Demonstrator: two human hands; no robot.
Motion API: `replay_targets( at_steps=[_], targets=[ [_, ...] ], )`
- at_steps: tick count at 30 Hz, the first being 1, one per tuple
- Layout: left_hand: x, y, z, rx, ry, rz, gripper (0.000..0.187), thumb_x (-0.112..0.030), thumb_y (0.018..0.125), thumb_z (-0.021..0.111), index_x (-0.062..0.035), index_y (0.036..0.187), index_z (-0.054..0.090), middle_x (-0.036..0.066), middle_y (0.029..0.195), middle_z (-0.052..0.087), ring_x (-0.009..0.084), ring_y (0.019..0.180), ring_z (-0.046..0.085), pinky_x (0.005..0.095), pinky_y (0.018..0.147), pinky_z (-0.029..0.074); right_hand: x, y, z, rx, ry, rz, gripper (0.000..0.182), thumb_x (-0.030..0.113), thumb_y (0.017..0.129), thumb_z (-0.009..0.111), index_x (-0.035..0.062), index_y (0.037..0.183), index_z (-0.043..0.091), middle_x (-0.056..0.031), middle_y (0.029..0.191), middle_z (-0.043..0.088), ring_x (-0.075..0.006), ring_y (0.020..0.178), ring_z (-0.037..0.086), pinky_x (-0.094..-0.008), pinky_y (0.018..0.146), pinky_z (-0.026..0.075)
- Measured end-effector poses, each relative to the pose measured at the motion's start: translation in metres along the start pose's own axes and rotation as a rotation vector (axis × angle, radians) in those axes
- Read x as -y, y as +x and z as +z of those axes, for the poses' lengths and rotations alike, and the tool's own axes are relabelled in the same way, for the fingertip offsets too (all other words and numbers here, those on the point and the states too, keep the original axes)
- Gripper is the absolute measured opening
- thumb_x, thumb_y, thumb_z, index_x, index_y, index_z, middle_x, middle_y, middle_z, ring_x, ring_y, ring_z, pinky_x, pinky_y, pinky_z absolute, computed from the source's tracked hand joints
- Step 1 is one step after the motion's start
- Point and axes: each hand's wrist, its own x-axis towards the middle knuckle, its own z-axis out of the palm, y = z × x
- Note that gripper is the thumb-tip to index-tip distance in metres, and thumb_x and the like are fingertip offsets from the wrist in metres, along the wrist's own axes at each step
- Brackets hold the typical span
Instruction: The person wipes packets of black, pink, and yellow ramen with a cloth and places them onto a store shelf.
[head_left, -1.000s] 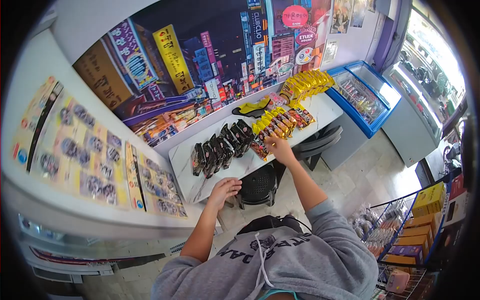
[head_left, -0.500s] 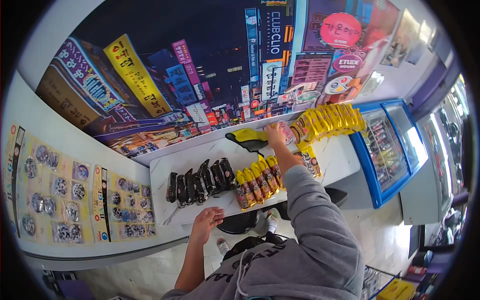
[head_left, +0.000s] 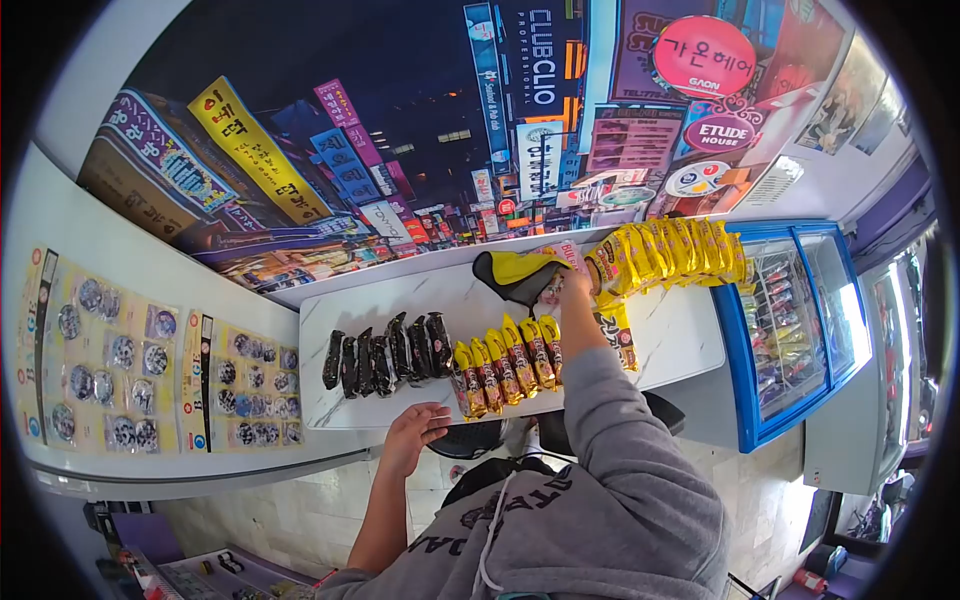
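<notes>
My right hand [head_left: 574, 280] reaches across to the back of the counter, its fingers closed at the right end of a yellow and black cloth piece [head_left: 522, 275], partly hidden. A pink packet [head_left: 562, 251] shows beside these fingers, partly covered by the cloth. Near the counter's front edge, my left hand [head_left: 418, 432] hovers with its fingers apart, holding nothing. Ahead of it stands a row of black snack packets [head_left: 390, 352]. Yellow snack packets [head_left: 510, 362] form a row to the right of the black ones.
More yellow packets [head_left: 665, 255] line the back right of the white counter [head_left: 460, 300]. A blue-framed freezer [head_left: 740, 350] adjoins its right end. Badge cards [head_left: 110, 360] hang along the left panel. A street-sign mural [head_left: 400, 130] covers the back wall.
My right hand and the yellow and black cloth have shifted right, and the cloth now overlaps the pink packet. My left hand stays near the front edge. The camera view has shifted slightly.
</notes>
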Motion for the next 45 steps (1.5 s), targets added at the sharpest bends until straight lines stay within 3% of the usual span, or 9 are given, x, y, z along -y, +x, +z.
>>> replay_targets(
  at_steps=[3, 8, 12, 20, 32, 33, 37, 41, 45],
  targets=[
    [-0.001, -0.012, -0.001, -0.004, -0.001, 0.007, 0.029, -0.021, 0.092, 0.047, 0.0008, 0.111, 0.049, 0.016, 0.108, 0.058, 0.0245, 0.098, 0.058, 0.0366, 0.085, 0.046, 0.036, -0.064, -0.01, -0.14, -0.047, 0.177, 0.027, 0.023, 0.072, 0.069, 0.0018, 0.088, 0.064, -0.0115, 0.077, 0.062, -0.0245, 0.053, 0.06, -0.0358, 0.048, 0.05],
    [0.007, -0.038, -0.028, -0.032, -0.009, -0.029, 0.029, -0.021, 0.092, 0.046, 0.0007, 0.111, 0.049, 0.015, 0.109, 0.058, 0.0239, 0.099, 0.058, 0.0352, 0.085, 0.046, 0.045, -0.107, 0.006, -0.27, 1.049, 0.384, 0.021, 0.007, 0.071, 0.067, 0.0031, 0.091, 0.061, -0.0132, 0.084, 0.059, -0.0229, 0.053, 0.054, -0.0367, 0.047, 0.048],
    [0.0, -0.046, -0.058, -0.018, -0.013, -0.024, 0.029, -0.022, 0.092, 0.046, -0.0001, 0.111, 0.05, 0.015, 0.109, 0.058, 0.0241, 0.1, 0.057, 0.0355, 0.085, 0.045, 0.023, -0.074, 0.035, -0.166, 1.407, 0.029, 0.017, -0.001, 0.068, 0.067, 0.0026, 0.082, 0.058, -0.0109, 0.071, 0.057, -0.0209, 0.051, 0.054, -0.0345, 0.04, 0.044],
    [-0.034, -0.051, -0.125, 0.167, 0.102, 0.009, 0.028, -0.021, 0.092, 0.047, -0.0008, 0.11, 0.052, 0.013, 0.108, 0.059, 0.021, 0.099, 0.057, 0.0337, 0.086, 0.043, 0.055, -0.116, -0.006, -0.322, 0.579, -0.462, 0.027, -0.001, 0.07, 0.063, 0.0048, 0.097, 0.065, -0.0038, 0.074, 0.061, -0.0132, 0.053, 0.055, -0.025, 0.041, 0.043],
    [-0.152, -0.066, -0.056, 0.574, 0.322, 0.883, 0.042, -0.013, 0.088, 0.052, -0.0008, 0.126, 0.039, 0.012, 0.131, 0.041, 0.0207, 0.121, 0.039, 0.0355, 0.102, 0.03, 0.046, -0.536, -0.159, 0.318, 0.476, -0.839, 0.017, -0.005, 0.067, 0.059, -0.0045, 0.083, 0.065, -0.0066, 0.077, 0.065, -0.0118, 0.067, 0.061, -0.0239, 0.064, 0.048],
    [-0.142, -0.068, -0.047, 0.612, 0.318, 0.873, 0.042, -0.013, 0.088, 0.052, -0.0008, 0.126, 0.039, 0.012, 0.131, 0.041, 0.0207, 0.121, 0.039, 0.0355, 0.102, 0.03, 0.038, -0.556, -0.165, 0.318, 0.368, -0.85, 0.017, -0.005, 0.066, 0.059, -0.0048, 0.082, 0.065, -0.0066, 0.075, 0.065, -0.0118, 0.066, 0.061, -0.0235, 0.065, 0.048],
    [-0.072, -0.076, -0.019, 1.048, -0.162, -0.252, 0.046, -0.006, 0.082, 0.058, -0.004, 0.125, 0.043, 0.011, 0.121, 0.052, 0.0254, 0.112, 0.051, 0.0442, 0.093, 0.043, -0.015, -0.611, -0.165, 0.361, 0.367, -0.793, 0.016, -0.003, 0.066, 0.062, -0.004, 0.082, 0.066, -0.0071, 0.081, 0.066, -0.0131, 0.071, 0.061, -0.0236, 0.066, 0.047],
    [-0.003, -0.087, 0.001, 1.033, -0.133, -0.417, 0.039, -0.002, 0.08, 0.056, -0.0042, 0.118, 0.048, 0.01, 0.113, 0.057, 0.0238, 0.101, 0.058, 0.0398, 0.082, 0.051, -0.081, -0.655, -0.192, -0.454, 0.373, -0.902, 0.01, -0.002, 0.072, 0.06, -0.0011, 0.081, 0.065, -0.0061, 0.099, 0.061, -0.0147, 0.081, 0.058, -0.0226, 0.072, 0.045],
    [0.054, -0.124, 0.023, 1.174, 0.087, -0.346, 0.041, -0.003, 0.079, 0.056, -0.0032, 0.119, 0.046, 0.01, 0.113, 0.057, 0.0227, 0.104, 0.056, 0.0384, 0.087, 0.049, -0.114, -0.749, -0.219, -0.5, 0.742, -0.866, 0.018, -0.002, 0.075, 0.054, -0.0005, 0.092, 0.06, -0.0046, 0.096, 0.057, -0.0119, 0.082, 0.054, -0.0215, 0.072, 0.044]
  ],
)
